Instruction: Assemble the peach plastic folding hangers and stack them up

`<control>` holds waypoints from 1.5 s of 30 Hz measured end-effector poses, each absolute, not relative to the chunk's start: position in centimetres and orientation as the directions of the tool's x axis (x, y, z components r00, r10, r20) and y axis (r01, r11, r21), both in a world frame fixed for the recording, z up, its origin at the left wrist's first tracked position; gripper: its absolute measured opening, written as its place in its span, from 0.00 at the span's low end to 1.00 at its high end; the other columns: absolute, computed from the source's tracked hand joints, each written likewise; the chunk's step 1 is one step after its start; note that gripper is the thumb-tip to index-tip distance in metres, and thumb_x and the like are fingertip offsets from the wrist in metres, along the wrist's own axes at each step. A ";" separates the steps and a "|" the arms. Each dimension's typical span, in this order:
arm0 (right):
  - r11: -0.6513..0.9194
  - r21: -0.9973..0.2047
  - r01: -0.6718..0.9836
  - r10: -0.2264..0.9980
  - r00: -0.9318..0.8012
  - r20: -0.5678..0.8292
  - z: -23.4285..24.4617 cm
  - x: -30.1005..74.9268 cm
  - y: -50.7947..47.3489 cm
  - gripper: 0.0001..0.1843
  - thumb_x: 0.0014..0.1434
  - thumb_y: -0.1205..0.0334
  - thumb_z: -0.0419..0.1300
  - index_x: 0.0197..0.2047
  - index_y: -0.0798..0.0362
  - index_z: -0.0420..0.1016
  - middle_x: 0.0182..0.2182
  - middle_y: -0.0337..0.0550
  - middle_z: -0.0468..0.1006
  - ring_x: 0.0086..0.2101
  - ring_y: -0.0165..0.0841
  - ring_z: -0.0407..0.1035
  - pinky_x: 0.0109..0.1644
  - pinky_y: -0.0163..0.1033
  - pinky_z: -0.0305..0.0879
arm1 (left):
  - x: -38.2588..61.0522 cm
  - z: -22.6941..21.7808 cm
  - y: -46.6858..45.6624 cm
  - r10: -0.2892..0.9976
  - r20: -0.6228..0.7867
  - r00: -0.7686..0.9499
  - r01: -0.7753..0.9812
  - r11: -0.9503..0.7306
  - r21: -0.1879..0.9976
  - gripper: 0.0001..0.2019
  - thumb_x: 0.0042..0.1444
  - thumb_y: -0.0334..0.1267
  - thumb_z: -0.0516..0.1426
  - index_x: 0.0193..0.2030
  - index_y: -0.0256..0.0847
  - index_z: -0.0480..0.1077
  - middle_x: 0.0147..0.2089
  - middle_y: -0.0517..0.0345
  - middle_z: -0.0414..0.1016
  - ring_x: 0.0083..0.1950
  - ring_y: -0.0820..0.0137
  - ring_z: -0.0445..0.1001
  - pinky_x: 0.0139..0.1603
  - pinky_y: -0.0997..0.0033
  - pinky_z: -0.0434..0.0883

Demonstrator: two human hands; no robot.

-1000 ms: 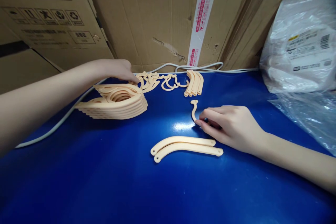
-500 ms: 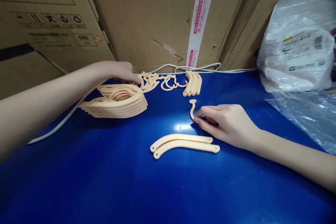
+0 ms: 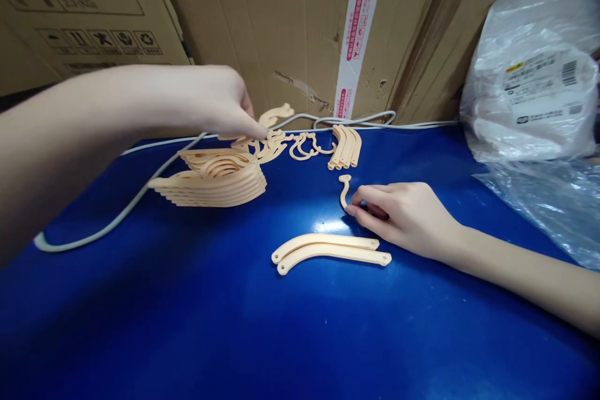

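My left hand is closed on a short wavy beige plastic piece, raised over a small heap of similar pieces; its fingertips are partly hidden. With thumb and fingers together, my right hand pinches the lower end of a beige hanger hook on the blue table. Just in front of that hand lie two long curved hanger arms, side by side. Below my left wrist sits a stack of folded beige hangers.
Several loose hooks and a row of hanger arms lie at the back. A white cable runs along the left and rear. Cardboard boxes stand behind, and a clear plastic bag fills the right rear.
My left hand has risen from the heap, lifting a wavy piece out of it. My right hand stays on the hook, in nearly the same place.
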State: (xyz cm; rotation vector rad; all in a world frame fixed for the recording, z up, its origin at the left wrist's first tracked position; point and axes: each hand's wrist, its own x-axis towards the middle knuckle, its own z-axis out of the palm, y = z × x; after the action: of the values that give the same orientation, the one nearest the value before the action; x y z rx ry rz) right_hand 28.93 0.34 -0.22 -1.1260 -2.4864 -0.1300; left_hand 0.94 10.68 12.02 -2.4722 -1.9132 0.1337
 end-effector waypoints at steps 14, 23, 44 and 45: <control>0.641 -0.118 0.759 0.743 -0.574 0.343 0.0 29.0 0.1 0.13 0.69 0.58 0.53 0.35 0.52 0.74 0.20 0.35 0.73 0.21 0.26 0.67 0.27 0.32 0.52 | 6.0 5.8 3.6 0.863 -0.110 0.494 0.818 -0.504 -0.279 0.08 0.47 0.39 0.56 0.20 0.44 0.73 0.15 0.58 0.64 0.17 0.70 0.59 0.24 0.67 0.53; 0.648 -0.117 0.753 0.735 -0.578 0.355 -0.1 28.9 0.2 0.12 0.69 0.59 0.54 0.35 0.52 0.74 0.19 0.33 0.70 0.20 0.26 0.66 0.26 0.31 0.52 | 7.1 6.3 2.1 0.893 -0.114 0.435 0.849 -0.449 -0.280 0.13 0.53 0.41 0.55 0.21 0.43 0.74 0.16 0.55 0.63 0.20 0.66 0.64 0.26 0.64 0.55; 0.645 -0.090 0.759 0.733 -0.580 0.355 -0.1 29.1 0.1 0.12 0.69 0.58 0.54 0.36 0.52 0.75 0.20 0.34 0.72 0.22 0.27 0.67 0.28 0.32 0.52 | 5.7 3.7 4.7 0.754 0.005 0.656 0.752 -0.654 -0.079 0.14 0.65 0.45 0.53 0.49 0.45 0.76 0.45 0.53 0.81 0.44 0.59 0.78 0.35 0.65 0.63; 0.645 -0.083 0.760 0.732 -0.583 0.354 -0.2 29.1 0.0 0.12 0.69 0.58 0.54 0.36 0.52 0.75 0.21 0.35 0.73 0.22 0.27 0.67 0.28 0.33 0.52 | 5.7 3.7 4.8 0.748 0.007 0.664 0.746 -0.661 -0.078 0.14 0.65 0.45 0.53 0.50 0.45 0.76 0.46 0.52 0.81 0.45 0.58 0.78 0.36 0.65 0.64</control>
State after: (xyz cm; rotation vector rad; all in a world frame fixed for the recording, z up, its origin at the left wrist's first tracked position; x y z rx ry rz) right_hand 29.06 0.04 -0.16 -1.1848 -2.5104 -0.1088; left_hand 5.74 4.85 3.65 -2.7976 -1.2584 0.0389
